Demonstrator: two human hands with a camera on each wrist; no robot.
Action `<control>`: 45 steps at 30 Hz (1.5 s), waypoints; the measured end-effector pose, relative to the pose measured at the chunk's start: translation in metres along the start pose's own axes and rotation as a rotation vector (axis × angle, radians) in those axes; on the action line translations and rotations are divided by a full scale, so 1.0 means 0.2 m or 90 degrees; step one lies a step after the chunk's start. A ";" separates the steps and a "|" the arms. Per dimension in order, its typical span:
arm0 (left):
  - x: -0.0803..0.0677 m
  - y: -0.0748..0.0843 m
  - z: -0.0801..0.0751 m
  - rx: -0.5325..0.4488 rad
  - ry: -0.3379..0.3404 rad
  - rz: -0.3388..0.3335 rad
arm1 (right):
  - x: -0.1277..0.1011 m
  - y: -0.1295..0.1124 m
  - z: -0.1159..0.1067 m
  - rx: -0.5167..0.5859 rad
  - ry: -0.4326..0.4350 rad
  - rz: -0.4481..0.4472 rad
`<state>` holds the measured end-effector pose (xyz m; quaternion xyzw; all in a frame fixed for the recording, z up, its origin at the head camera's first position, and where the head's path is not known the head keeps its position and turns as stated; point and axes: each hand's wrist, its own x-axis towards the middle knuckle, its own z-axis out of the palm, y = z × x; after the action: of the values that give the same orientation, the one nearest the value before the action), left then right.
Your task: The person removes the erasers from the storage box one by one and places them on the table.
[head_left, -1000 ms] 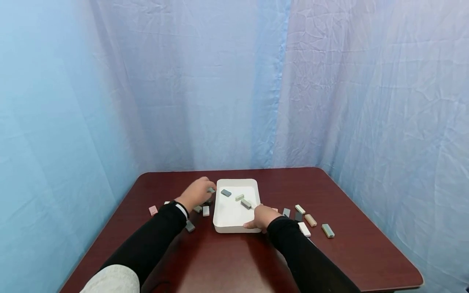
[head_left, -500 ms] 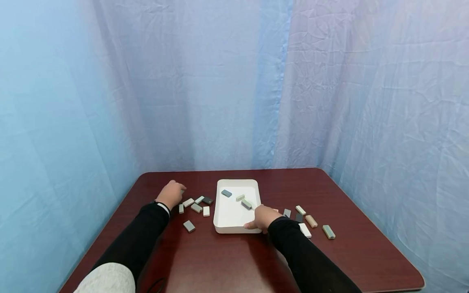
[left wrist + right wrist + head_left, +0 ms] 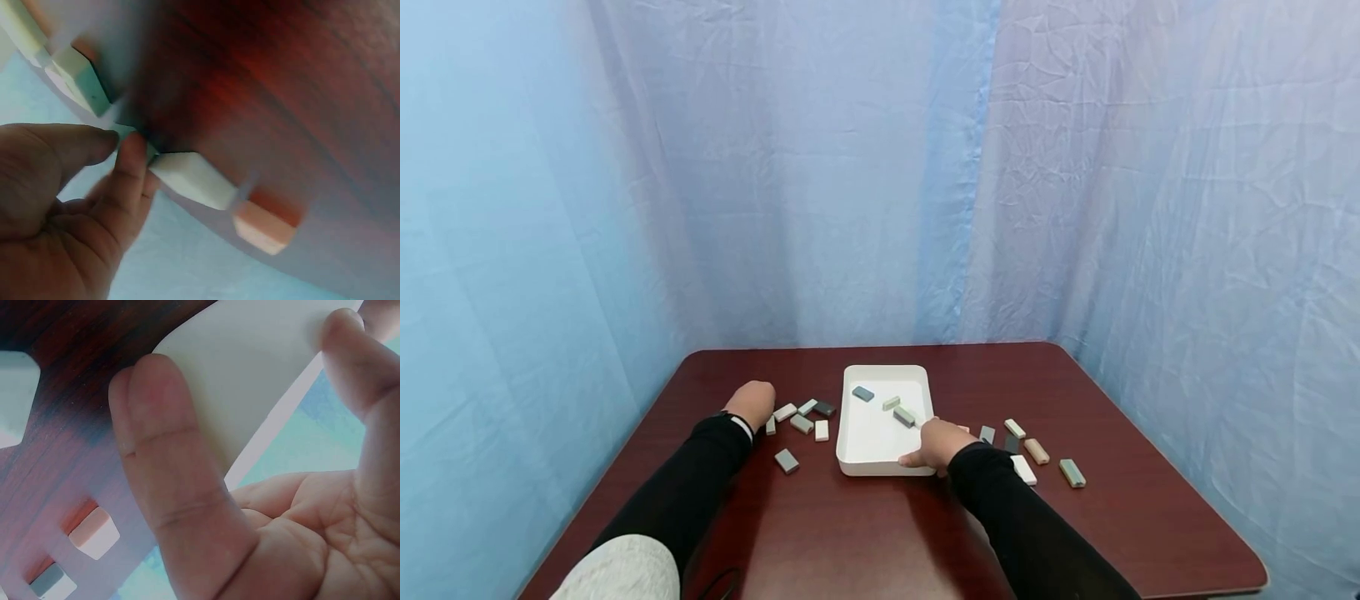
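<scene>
My left hand (image 3: 751, 402) is low over the table's left side. In the left wrist view its thumb and fingers pinch a small greenish-grey rectangular block (image 3: 125, 132), mostly hidden by the fingertips. A white block (image 3: 195, 180) lies beside the fingertips, with a pinkish block (image 3: 265, 229) farther along. My right hand (image 3: 938, 446) grips the near right corner of a shallow white tray (image 3: 880, 470), thumb at the front rim and fingers along the outer side. Inside the tray are a blue-grey block (image 3: 862, 393), a pale green one (image 3: 891, 403) and a grey-green one (image 3: 904, 417).
Several blocks lie between my left hand and the tray, including a dark one (image 3: 824, 409) and a grey one (image 3: 787, 461) nearer me. Right of the tray are more, including a beige block (image 3: 1037, 452) and a green-grey block (image 3: 1072, 473). Curtains (image 3: 880, 167) surround the dark red table (image 3: 850, 542).
My left hand has moved left from beside the tray with a greyish block, then slightly lower. The right hand and the tray have stayed in place, and the tray's visible contents look the same.
</scene>
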<state>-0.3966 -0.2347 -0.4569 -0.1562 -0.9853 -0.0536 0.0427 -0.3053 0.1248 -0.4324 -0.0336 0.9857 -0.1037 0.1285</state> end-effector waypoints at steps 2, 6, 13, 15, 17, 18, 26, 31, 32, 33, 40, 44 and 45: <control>-0.01 0.03 0.00 0.020 0.002 0.003 | 0.00 0.00 0.00 0.001 -0.002 0.000; 0.01 0.08 0.01 0.103 0.021 -0.018 | 0.00 0.00 -0.01 0.007 -0.003 0.005; 0.14 0.28 0.09 0.138 0.101 0.023 | -0.01 0.00 -0.03 -0.006 0.004 0.000; 0.18 0.40 0.07 0.066 0.093 0.068 | -0.01 0.00 -0.04 -0.010 0.002 -0.001; 0.20 0.52 0.05 0.004 0.074 0.130 | -0.02 -0.01 -0.04 -0.017 0.002 -0.003; 0.21 0.57 0.04 -0.011 0.059 0.163 | -0.02 -0.01 -0.05 -0.020 0.002 -0.005; 0.28 0.84 0.06 -0.040 -0.116 0.245 | -0.01 -0.03 -0.05 -0.016 -0.011 -0.021; 0.29 0.86 0.08 -0.030 -0.150 0.240 | -0.03 -0.05 -0.07 -0.016 -0.003 -0.029; 0.30 0.86 0.08 -0.023 -0.139 0.246 | -0.04 -0.05 -0.07 -0.015 -0.002 -0.028; 0.30 0.86 0.08 -0.018 -0.129 0.248 | -0.04 -0.05 -0.07 -0.017 0.000 -0.027; 0.30 0.86 0.08 0.031 -0.074 0.225 | -0.02 -0.04 -0.07 0.001 0.013 -0.013; 0.28 0.88 0.10 0.041 -0.050 0.288 | -0.04 -0.02 -0.04 0.020 0.007 -0.011; 0.28 0.88 0.11 0.038 -0.050 0.311 | -0.04 -0.02 -0.03 0.021 0.005 -0.014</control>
<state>-0.3956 -0.0486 -0.4578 -0.3903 -0.9204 -0.0065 0.0210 -0.2989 0.1237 -0.4236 -0.0420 0.9839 -0.1211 0.1243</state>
